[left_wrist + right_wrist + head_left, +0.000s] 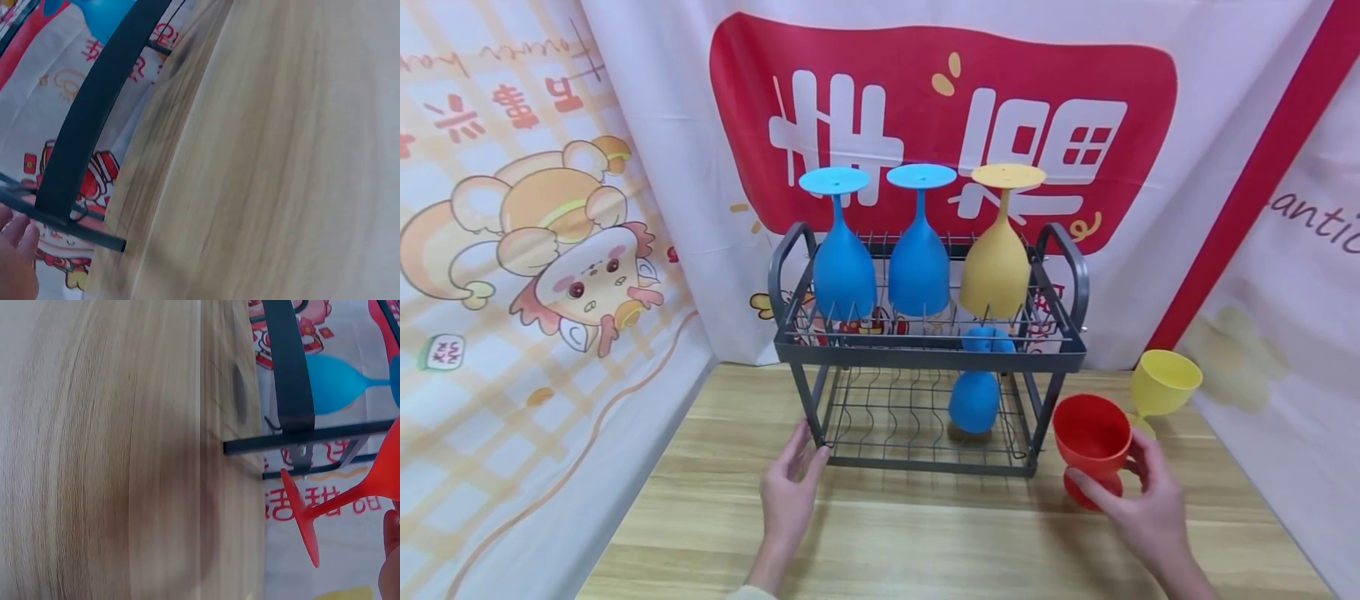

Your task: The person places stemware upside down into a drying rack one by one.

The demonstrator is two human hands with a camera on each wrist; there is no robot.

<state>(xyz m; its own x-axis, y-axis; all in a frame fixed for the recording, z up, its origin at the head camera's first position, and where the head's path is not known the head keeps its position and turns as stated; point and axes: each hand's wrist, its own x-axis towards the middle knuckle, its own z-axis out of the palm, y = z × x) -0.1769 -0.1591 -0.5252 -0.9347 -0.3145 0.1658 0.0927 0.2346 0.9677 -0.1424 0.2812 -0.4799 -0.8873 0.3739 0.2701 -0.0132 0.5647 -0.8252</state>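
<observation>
My right hand (1150,508) grips a red goblet (1092,437), bowl upward, just right of a dark two-tier dish rack (925,358). In the right wrist view the goblet's stem and round foot (303,515) show, with fingertips at its bowl. My left hand (790,492) is at the rack's lower front left corner, thumb and fingers extended and spread beside the post. Upside down on the top tier stand two blue goblets (844,275) and a yellow-orange goblet (996,267). A blue goblet (975,402) sits inverted on the lower tier, toward the right.
Behind my right hand, a pale yellow goblet (1165,382) stands upright on the wooden table (940,533). Curved handles (1075,275) rise at both ends of the rack. A printed white cloth (662,100) hangs behind and along the sides.
</observation>
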